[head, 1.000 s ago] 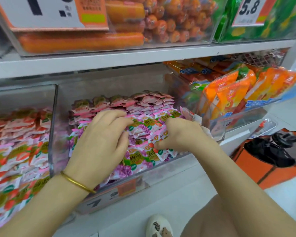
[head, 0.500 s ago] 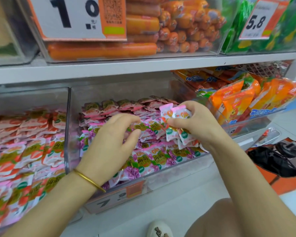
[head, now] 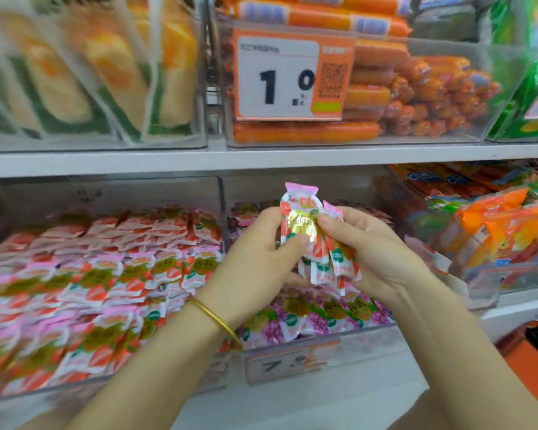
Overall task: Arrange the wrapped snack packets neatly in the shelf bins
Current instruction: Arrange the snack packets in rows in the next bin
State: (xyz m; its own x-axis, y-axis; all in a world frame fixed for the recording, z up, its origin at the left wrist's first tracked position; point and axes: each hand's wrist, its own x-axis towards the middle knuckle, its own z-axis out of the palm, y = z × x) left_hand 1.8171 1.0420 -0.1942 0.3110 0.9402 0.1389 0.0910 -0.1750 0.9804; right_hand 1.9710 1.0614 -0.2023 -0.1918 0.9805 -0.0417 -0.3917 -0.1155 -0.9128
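Left hand: lifted off the middle bin; fingers now pinch the packet bunch.
Right hand: raised higher above that bin; fingers still grasping the bunch.

Glossy plastic-film snack packets catch the light; the shelf bins are clear, smooth plastic; the bracelet looks polished gold metal.

bright, even shop light, hardly any shadows. heavy motion blur on yellow packs upper left & lower left of frame. edges bend, wide-angle. glare on packet foil, centre.
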